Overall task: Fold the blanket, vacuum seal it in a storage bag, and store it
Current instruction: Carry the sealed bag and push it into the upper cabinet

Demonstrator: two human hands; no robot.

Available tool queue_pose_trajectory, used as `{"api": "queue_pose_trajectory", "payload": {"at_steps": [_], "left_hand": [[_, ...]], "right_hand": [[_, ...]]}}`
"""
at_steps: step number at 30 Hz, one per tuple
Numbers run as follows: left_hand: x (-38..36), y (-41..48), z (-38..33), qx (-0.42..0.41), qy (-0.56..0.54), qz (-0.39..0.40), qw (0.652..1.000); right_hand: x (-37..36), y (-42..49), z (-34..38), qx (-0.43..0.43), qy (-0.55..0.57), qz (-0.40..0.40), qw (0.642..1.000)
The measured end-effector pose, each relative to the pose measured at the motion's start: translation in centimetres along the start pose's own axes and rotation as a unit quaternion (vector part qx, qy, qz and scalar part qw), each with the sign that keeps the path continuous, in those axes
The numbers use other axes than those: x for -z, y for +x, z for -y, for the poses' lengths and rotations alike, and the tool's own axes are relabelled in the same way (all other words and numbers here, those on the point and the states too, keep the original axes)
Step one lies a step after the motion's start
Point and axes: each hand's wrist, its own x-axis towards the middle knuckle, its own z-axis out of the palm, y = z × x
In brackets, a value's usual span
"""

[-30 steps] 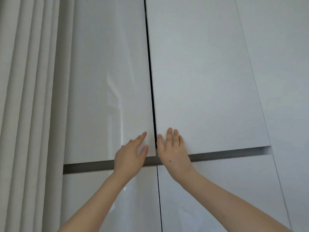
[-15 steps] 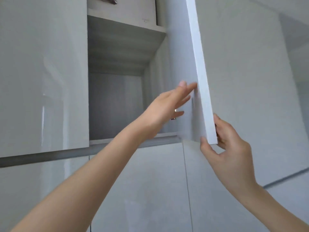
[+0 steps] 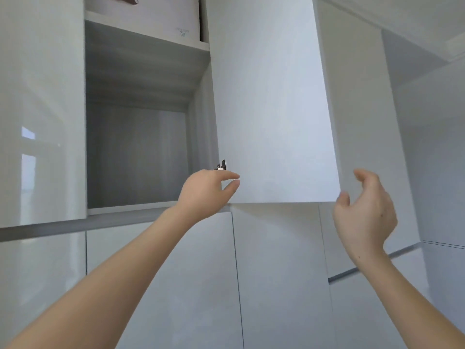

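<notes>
Door [image 3: 271, 109] stands wide on the upper compartment [image 3: 136, 152]. My left hand [image 3: 207, 193] and right hand [image 3: 364, 215] hover at its lower corners, fingers [image 3: 229, 176] loosely curled, holding nothing. Blanket and bag are out of view; leaving this open, I should fetch them two-handed.

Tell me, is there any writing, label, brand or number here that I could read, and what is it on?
Small grey mark at the lower right of the pale box on the upper shelf: too small and blurred to read.
Open door and the other glossy cabinet fronts: no writing visible.
</notes>
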Motion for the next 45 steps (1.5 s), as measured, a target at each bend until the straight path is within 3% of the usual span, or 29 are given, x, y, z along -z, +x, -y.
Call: {"api": "queue_pose_trajectory", "payload": {"at_steps": [1,3,8,13,19,23,26,31,35,40,45], "left_hand": [[0.2,-0.4,1.0,0.01,0.011,-0.005,1.0],[0.6,-0.9,2.8,0.023,0.031,-0.016,0.999],[2.9,-2.4,9.0,0.071,0.106,-0.05,0.991],[6.4,-4.7,17.6,0.114,0.13,-0.082,0.982],[7.4,-4.2,24.7,0.119,0.087,-0.131,0.98],[3.6,-2.9,24.5,0.084,0.016,-0.132,0.988],[-0.9,-2.7,21.8,0.053,-0.042,-0.087,0.994],[-8.3,-5.9,12.8,0.003,-0.144,0.021,0.989],[-12.3,-11.3,1.2,-0.049,-0.236,0.094,0.966],[-16.1,-21.6,-16.5,-0.09,-0.342,0.205,0.913],[-17.7,-34.7,-35.7,-0.139,-0.427,0.335,0.828]], "right_hand": [[-0.3,-1.0,1.0,0.063,-0.037,-0.056,0.996],[-1.4,-3.2,3.5,0.145,0.008,-0.063,0.987],[-8.5,-9.0,9.0,0.164,0.17,0.177,0.956],[-17.4,-14.1,16.4,0.137,0.195,0.331,0.913],[-24.0,-18.9,21.3,0.157,0.193,0.323,0.913],[-24.6,-20.4,17.3,0.144,0.138,0.316,0.927],[-22.4,-20.6,11.9,0.105,0.066,0.331,0.935],[-11.7,-22.2,1.9,0.005,-0.063,0.362,0.93],[3.2,-23.9,-4.9,-0.106,-0.168,0.356,0.913],[27.3,-26.6,-10.5,-0.245,-0.3,0.28,0.878],[50.8,-31.7,-12.4,-0.377,-0.433,0.188,0.797]]}}
